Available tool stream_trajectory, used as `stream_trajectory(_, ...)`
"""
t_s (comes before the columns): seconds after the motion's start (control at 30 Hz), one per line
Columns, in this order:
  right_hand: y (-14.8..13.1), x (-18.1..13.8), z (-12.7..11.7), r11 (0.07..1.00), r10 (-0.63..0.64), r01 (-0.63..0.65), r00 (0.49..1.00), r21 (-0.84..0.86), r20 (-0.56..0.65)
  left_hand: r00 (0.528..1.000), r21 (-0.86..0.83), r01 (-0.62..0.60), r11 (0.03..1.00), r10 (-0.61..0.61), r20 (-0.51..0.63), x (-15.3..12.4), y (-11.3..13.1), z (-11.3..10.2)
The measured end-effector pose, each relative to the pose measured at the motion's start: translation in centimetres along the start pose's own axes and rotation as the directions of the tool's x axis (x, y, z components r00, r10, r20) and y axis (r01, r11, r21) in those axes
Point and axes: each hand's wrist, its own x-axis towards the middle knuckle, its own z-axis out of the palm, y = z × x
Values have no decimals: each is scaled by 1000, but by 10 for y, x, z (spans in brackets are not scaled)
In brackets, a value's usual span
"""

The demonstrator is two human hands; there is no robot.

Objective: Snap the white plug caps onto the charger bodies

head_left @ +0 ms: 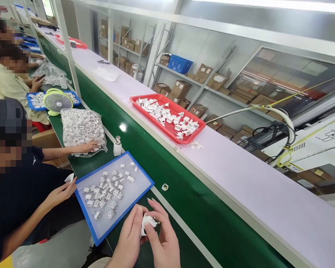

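Low in the centre of the head view, my left hand (131, 230) grips a small white plug adapter (147, 220) from the left. My right hand (165, 234) pinches the same adapter, its thumb across the front and its other fingers curved behind. A metal pin points right between the fingers. Some white material covers the adapter's face; I cannot tell whether it is cloth. Left of my hands lies a blue-rimmed tray (150, 181) with several white plug adapters (107, 190) scattered inside. A single adapter (165, 187) rests on the green bench just beyond my hands.
A co-worker's hand (89, 146) touches a clear bag of adapters (82, 128); the other hand (63, 191) holds a white cloth (69, 178). A pump bottle (117, 146) stands behind the tray. On the raised pale shelf (229, 178) sits a red tray (163, 128) of plugs.
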Motion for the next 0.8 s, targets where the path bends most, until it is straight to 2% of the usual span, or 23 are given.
stream_trajectory(0.07,-2,-4,-15,989,-79,80,997,-128,17,1000,-17,6,1000,-6,-3,-8,2,8)
stream_trajectory(0.13,-5,-5,-31,973,-143,146,989,-176,30,998,-63,61,996,-61,11,-13,4,14)
stream_trajectory(0.27,-15,-5,-56,956,-219,231,972,-180,86,978,-139,154,978,-131,165,-14,7,22)
stream_trajectory(0.33,-19,-5,-62,943,-231,259,962,-211,147,969,-120,178,977,-152,195,-12,6,23)
stream_trajectory(0.47,-20,-9,-61,904,-241,296,948,-307,206,965,-32,210,977,-202,166,-10,1,22)
stream_trajectory(0.63,-13,-12,-51,837,-308,382,920,-392,241,965,-33,242,970,-237,110,-5,-15,15)
stream_trajectory(0.8,-9,-9,-38,862,-298,355,932,-363,205,971,21,225,974,-226,78,-3,-17,4)
